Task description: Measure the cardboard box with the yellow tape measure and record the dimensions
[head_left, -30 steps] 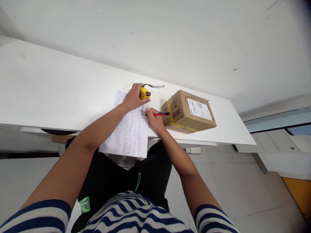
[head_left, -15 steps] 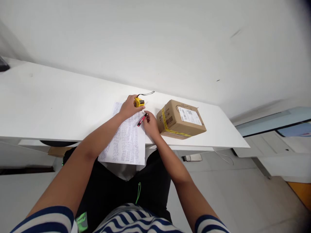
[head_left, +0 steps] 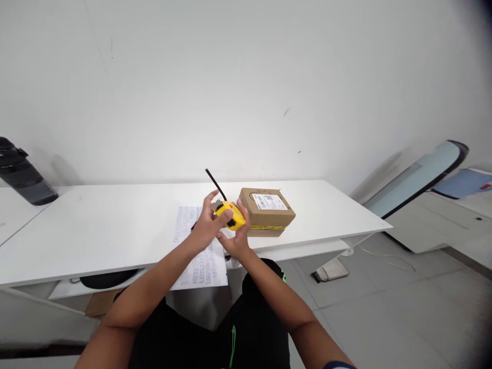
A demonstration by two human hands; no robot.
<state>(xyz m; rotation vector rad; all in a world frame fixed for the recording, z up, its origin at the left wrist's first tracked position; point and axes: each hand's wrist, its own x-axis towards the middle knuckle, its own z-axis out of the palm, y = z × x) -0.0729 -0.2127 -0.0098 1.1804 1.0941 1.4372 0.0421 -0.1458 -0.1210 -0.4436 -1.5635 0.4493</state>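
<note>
A yellow tape measure [head_left: 230,215] with a black wrist strap [head_left: 215,184] sticking up is lifted above the white table [head_left: 96,225]. My left hand [head_left: 205,228] grips it from the left and my right hand [head_left: 236,238] holds it from below and the right. Under my hands lies a printed sheet of paper [head_left: 198,256]. A brown cardboard box [head_left: 267,210] with a white label and yellow tape sits just right of my hands. The red pen is hidden.
A dark bottle [head_left: 21,177] stands at the far left by the wall. Under the table's left part there is a dark round object [head_left: 105,279]. A light-blue panel [head_left: 418,177] leans at the right over a grey floor.
The pen has left my right hand. Both hands have lifted the tape measure off the table. The camera has tilted up, bringing the wall and the bottle into view.
</note>
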